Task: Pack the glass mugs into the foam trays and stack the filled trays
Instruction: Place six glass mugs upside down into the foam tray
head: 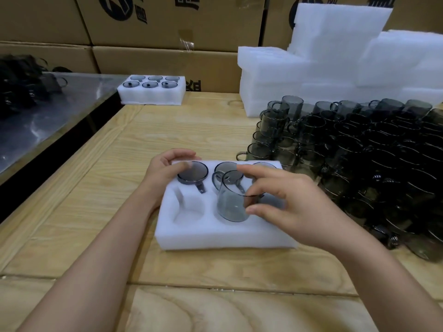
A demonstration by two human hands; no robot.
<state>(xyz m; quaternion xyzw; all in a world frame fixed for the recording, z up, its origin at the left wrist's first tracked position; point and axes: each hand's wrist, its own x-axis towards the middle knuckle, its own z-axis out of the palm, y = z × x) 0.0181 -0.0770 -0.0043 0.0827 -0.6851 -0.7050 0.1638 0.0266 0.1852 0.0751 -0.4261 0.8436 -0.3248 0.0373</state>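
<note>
A filled tray (151, 92) sat at the far left edge of the wooden table (96, 212). Nearer the front edge, the left hand (165, 171) curled round the rim of a seated mug (193, 173) in the back-left pocket of the foam tray (215, 236). The right hand (282, 200) pinched a tilted mug (231, 202) by its rim, partly in the front-middle pocket. Loose mugs (359, 152) crowded the right edge, with empty trays (311, 68) stacked at the far right corner.
</note>
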